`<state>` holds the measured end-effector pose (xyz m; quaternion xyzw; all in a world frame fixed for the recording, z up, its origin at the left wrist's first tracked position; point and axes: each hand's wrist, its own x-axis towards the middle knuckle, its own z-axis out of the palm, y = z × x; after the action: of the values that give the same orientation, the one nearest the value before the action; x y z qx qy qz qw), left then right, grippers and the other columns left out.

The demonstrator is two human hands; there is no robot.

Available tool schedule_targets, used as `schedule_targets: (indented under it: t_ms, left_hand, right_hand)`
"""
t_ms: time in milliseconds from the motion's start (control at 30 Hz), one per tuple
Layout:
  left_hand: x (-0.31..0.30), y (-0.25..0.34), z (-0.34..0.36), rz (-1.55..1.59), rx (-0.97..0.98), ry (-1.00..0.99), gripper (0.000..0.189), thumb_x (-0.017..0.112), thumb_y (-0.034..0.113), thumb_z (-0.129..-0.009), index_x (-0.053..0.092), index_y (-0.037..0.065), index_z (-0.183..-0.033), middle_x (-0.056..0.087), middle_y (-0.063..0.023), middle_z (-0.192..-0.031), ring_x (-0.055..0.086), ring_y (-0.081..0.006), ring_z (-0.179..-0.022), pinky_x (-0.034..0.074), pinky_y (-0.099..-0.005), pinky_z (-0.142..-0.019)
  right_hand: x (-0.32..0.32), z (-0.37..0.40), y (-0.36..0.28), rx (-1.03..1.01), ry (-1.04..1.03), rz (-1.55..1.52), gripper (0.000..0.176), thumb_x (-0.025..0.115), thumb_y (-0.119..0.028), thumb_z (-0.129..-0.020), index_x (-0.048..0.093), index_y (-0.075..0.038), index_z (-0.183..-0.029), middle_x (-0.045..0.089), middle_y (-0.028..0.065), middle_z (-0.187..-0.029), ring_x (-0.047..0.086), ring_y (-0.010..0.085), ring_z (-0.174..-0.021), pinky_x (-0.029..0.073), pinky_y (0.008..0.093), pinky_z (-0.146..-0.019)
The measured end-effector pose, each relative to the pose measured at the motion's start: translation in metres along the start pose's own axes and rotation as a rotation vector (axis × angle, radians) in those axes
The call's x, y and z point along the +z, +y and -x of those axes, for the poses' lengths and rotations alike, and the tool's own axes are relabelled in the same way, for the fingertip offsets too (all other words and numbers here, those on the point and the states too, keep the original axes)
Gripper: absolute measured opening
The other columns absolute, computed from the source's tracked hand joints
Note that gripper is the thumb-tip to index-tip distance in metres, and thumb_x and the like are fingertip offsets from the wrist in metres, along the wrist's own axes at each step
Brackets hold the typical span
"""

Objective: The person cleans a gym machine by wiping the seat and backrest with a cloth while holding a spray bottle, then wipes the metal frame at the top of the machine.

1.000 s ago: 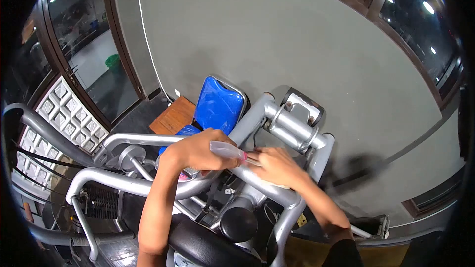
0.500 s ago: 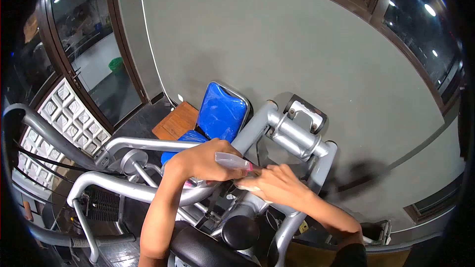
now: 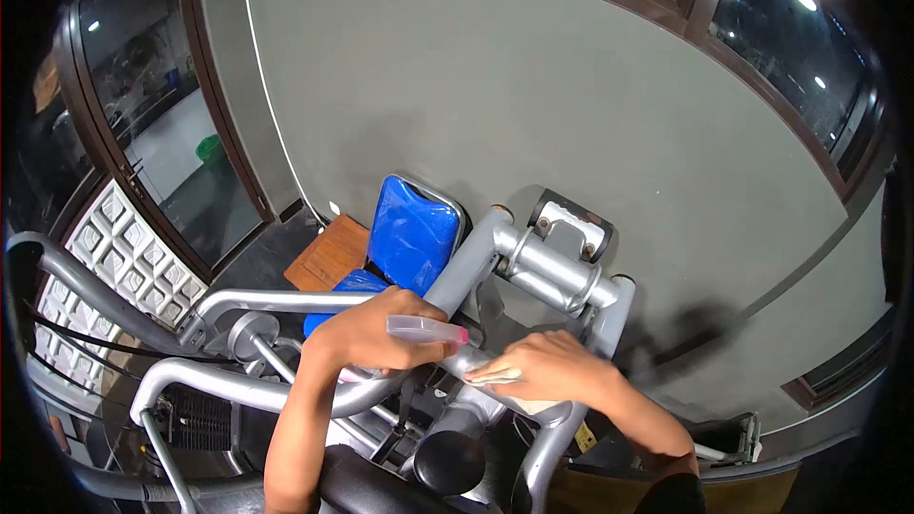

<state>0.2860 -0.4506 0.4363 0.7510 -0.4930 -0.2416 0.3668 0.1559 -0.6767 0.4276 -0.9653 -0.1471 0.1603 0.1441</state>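
Note:
My left hand [image 3: 376, 331] is wrapped round a spray bottle [image 3: 424, 328] with a clear head and a pink nozzle; most of its body is hidden behind the hand. Just to the right, my right hand [image 3: 547, 366] presses a pale cloth [image 3: 495, 376] onto the silver tube of a gym machine [image 3: 557, 271]. The bottle's nozzle points right, towards the cloth, and the two hands are a short way apart.
Behind the machine a blue chair [image 3: 411, 233] stands by a brown wooden board [image 3: 328, 252]. A black padded seat [image 3: 381, 485] and a round black pad [image 3: 449, 462] are close below my hands. Curved silver bars [image 3: 219, 373] extend left.
My right hand has moved right and slightly down along the tube with the cloth, away from my left hand. The view has shifted a little.

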Motion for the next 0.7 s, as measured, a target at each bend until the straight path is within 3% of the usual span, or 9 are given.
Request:
schedule_targets:
  t_ms: [100, 133, 233, 333, 400, 467, 533, 567, 700]
  left_hand:
    - [0.006, 0.0, -0.006, -0.042, 0.068, -0.002, 0.025, 0.066, 0.024, -0.083, 0.073, 0.004, -0.097, 0.068, -0.0103, -0.067, 0.064, -0.0196, -0.055, 0.05, -0.0321, -0.054]
    - [0.005, 0.009, -0.009, 0.003, -0.029, -0.059, 0.025, 0.066, 0.024, -0.083, 0.072, 0.003, -0.096, 0.067, -0.0095, -0.065, 0.062, -0.019, -0.051, 0.049, -0.0316, -0.05]
    - [0.005, 0.019, -0.023, 0.074, -0.144, -0.155, 0.025, 0.066, 0.025, -0.084, 0.073, 0.003, -0.095, 0.065, -0.0084, -0.062, 0.058, -0.0181, -0.045, 0.046, -0.0308, -0.044]
    - [0.005, 0.026, -0.047, 0.054, -0.164, -0.247, 0.025, 0.068, 0.021, -0.082, 0.072, 0.004, -0.099, 0.066, -0.0088, -0.068, 0.06, -0.0166, -0.046, 0.046, -0.0289, -0.041]
    - [0.009, 0.026, -0.065, 0.058, -0.223, -0.286, 0.031, 0.066, 0.032, -0.084, 0.072, 0.002, -0.091, 0.063, -0.0079, -0.06, 0.059, -0.0181, -0.044, 0.045, -0.0307, -0.043]
    - [0.014, 0.025, -0.084, 0.077, -0.235, -0.354, 0.041, 0.067, 0.039, -0.082, 0.07, 0.001, -0.097, 0.066, -0.0099, -0.067, 0.061, -0.0199, -0.047, 0.048, -0.0325, -0.047]
    - [0.021, 0.029, -0.096, -0.109, -0.438, -0.312, 0.055, 0.069, 0.045, -0.077, 0.066, 0.0, -0.109, 0.068, -0.0137, -0.082, 0.063, -0.0226, -0.049, 0.051, -0.0351, -0.052]
    - [0.028, 0.02, -0.1, -0.124, -0.441, -0.312, 0.066, 0.07, 0.05, -0.073, 0.062, 0.001, -0.116, 0.067, -0.0167, -0.092, 0.064, -0.0238, -0.051, 0.054, -0.0368, -0.061]
    - [0.034, 0.031, -0.114, -0.257, -0.496, -0.393, 0.066, 0.069, 0.05, -0.073, 0.063, 0.0, -0.115, 0.065, -0.0185, -0.106, 0.069, -0.0275, -0.068, 0.055, -0.0382, -0.072]
  right_hand:
    - [-0.021, 0.014, 0.02, 0.142, -0.203, -0.112, 0.03, 0.064, -0.037, -0.089, 0.067, -0.037, -0.118, 0.072, 0.0117, -0.089, 0.069, 0.0302, -0.078, 0.053, 0.0365, -0.074]
    - [-0.018, 0.02, 0.032, 0.146, -0.202, -0.12, 0.03, 0.064, -0.037, -0.089, 0.067, -0.037, -0.118, 0.072, 0.0117, -0.089, 0.069, 0.0302, -0.078, 0.053, 0.0365, -0.074]
    - [-0.015, 0.033, 0.061, 0.125, 0.324, -0.386, 0.034, 0.062, -0.037, -0.091, 0.069, -0.016, -0.117, 0.072, 0.0128, -0.091, 0.07, 0.0278, -0.08, 0.052, 0.0341, -0.073]
    - [-0.011, 0.038, 0.084, 0.212, 0.308, -0.542, 0.034, 0.06, -0.032, -0.093, 0.067, -0.01, -0.118, 0.072, 0.0148, -0.091, 0.068, 0.0193, -0.079, 0.051, 0.0328, -0.076]
    - [0.0, 0.037, 0.093, 0.21, 0.337, -0.591, 0.034, 0.06, -0.03, -0.094, 0.066, -0.008, -0.119, 0.072, 0.0152, -0.093, 0.067, 0.0174, -0.081, 0.05, 0.0323, -0.078]
    - [0.005, 0.037, 0.094, 0.207, 0.362, -0.642, 0.035, 0.06, -0.029, -0.095, 0.065, -0.005, -0.12, 0.072, 0.0155, -0.095, 0.065, 0.0154, -0.083, 0.05, 0.0319, -0.08]
    - [0.002, 0.039, 0.088, 0.298, 0.461, -0.759, 0.036, 0.06, -0.026, -0.095, 0.063, -0.001, -0.121, 0.071, 0.0164, -0.102, 0.064, 0.0155, -0.089, 0.049, 0.0316, -0.083]
    - [0.004, 0.04, 0.09, 0.294, 0.485, -0.807, 0.04, 0.062, -0.027, -0.094, 0.061, 0.0, -0.123, 0.07, 0.017, -0.108, 0.063, 0.0169, -0.095, 0.047, 0.0318, -0.088]
    - [0.012, 0.038, 0.096, 0.263, 0.506, -0.741, 0.046, 0.065, -0.029, -0.091, 0.058, -0.001, -0.127, 0.068, 0.0186, -0.111, 0.065, 0.0212, -0.102, 0.047, 0.0327, -0.092]
